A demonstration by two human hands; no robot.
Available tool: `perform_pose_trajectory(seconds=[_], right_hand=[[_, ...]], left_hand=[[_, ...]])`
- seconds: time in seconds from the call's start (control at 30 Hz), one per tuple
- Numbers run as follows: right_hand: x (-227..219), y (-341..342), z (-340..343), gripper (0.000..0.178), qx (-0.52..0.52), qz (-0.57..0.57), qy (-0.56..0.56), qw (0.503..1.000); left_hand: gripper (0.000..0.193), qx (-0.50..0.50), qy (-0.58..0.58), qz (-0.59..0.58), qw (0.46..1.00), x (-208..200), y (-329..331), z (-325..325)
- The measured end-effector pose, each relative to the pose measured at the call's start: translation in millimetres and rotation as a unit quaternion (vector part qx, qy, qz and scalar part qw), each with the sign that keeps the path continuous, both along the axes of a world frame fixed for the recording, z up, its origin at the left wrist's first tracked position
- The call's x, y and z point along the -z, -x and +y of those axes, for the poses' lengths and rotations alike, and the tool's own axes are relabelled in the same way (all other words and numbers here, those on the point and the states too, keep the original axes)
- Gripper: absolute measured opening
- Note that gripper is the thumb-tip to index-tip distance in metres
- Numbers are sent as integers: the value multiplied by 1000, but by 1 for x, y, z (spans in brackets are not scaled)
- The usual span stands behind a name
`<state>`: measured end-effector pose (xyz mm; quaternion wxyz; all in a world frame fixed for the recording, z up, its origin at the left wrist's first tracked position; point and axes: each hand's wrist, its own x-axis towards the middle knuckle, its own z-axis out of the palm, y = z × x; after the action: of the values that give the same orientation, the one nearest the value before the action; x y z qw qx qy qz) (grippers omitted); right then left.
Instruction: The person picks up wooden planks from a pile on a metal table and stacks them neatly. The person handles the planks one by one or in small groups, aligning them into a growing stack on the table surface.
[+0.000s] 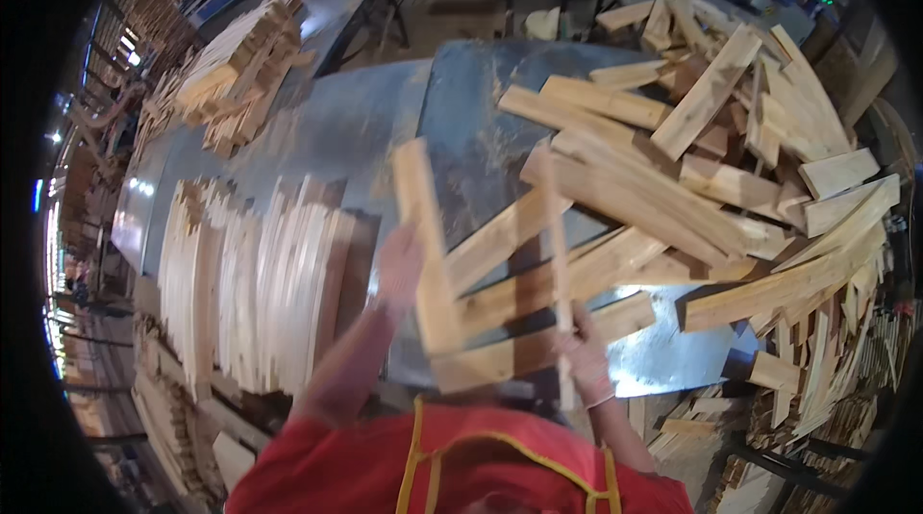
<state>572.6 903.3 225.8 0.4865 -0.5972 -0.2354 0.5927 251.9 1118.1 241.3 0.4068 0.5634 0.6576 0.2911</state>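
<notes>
Red clothing (481, 420) fronts a table (370, 115) where a person's right hand (584, 352) closes its fingers around a narrow board (557, 254); the left hand (398, 266) touches a wider board (433, 259) between stacked strips (288, 288) and jumbled planks (707, 91), its blurred grip impossible to tell.

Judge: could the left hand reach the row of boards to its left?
Likely yes: nothing visible blocks the left hand from the row, though the board it seems to hold may need releasing first.
</notes>
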Motion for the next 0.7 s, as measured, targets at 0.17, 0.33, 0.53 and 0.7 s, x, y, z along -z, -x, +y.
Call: perform_pose_trajectory(seconds=[0.17, 0.33, 0.53, 0.7], right_hand=[[-25, -20, -10, 75, 62, 111, -12, 992], [-12, -38, -41, 80, 55, 140, -25, 988], [-16, -44, -40, 76, 65, 591, -69, 801], [-28, -64, -51, 75, 94, 564, -80, 817]], left_hand=[[58, 151, -193, -36, 969, -150, -163, 149], [62, 48, -268, 264, 925, -104, -148, 107], [86, 45, 52, 333, 940, 31, -82, 11], [81, 1, 40, 177, 983, 12, -96, 60]])
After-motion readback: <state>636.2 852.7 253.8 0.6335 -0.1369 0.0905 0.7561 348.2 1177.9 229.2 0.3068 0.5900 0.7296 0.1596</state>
